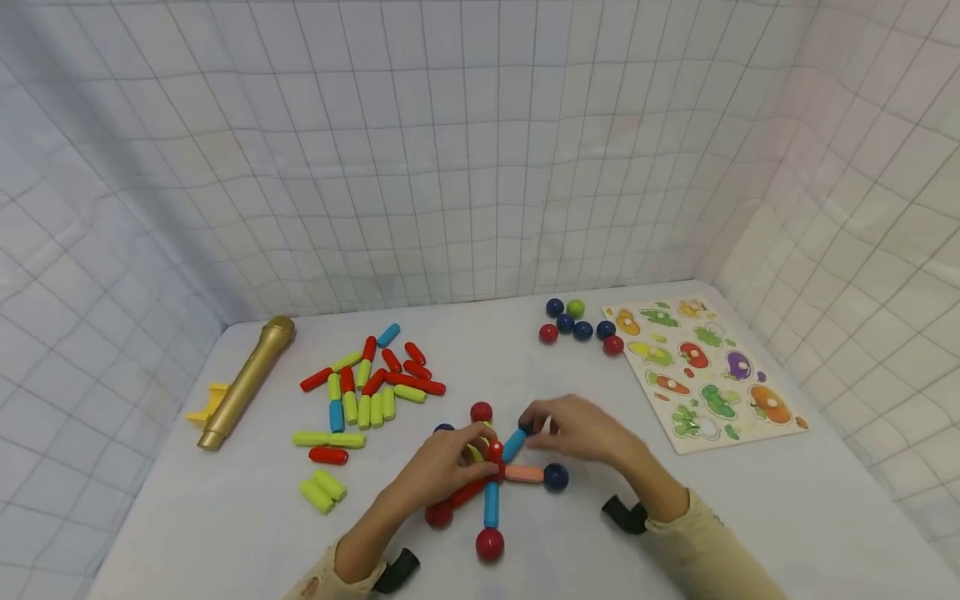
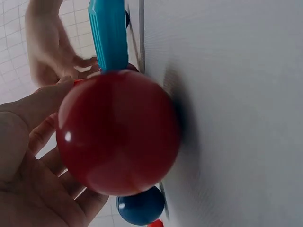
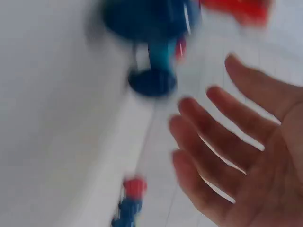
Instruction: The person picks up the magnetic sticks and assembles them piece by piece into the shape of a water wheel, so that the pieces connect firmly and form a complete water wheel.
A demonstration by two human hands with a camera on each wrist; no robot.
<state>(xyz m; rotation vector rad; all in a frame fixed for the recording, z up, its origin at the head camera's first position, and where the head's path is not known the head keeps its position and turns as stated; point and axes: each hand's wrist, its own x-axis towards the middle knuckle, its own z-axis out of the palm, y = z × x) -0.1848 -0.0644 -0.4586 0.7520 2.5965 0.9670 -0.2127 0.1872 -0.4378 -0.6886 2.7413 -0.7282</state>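
Note:
A star-shaped figure of magnetic sticks and balls lies near the table's front. From its middle radiate a pink stick [image 1: 523,474], blue sticks [image 1: 491,505] and a red stick [image 1: 468,494], and a short red stick [image 1: 496,450] stands up there. My left hand [image 1: 438,471] holds the middle, thumb and fingers around it. A large red ball [image 2: 118,135] hides part of that grip in the left wrist view. Over a dark blue ball [image 1: 527,426] at the figure's far right, my right hand [image 1: 577,429] has loosely bent fingers; the blurred right wrist view shows the palm [image 3: 265,175] holding nothing.
Loose red, yellow-green and blue sticks [image 1: 363,412] lie to the left, beside a gold microphone [image 1: 247,383] and a yellow piece [image 1: 207,406]. Several balls [image 1: 566,323] sit at the back. A vegetable puzzle board [image 1: 705,371] lies at right.

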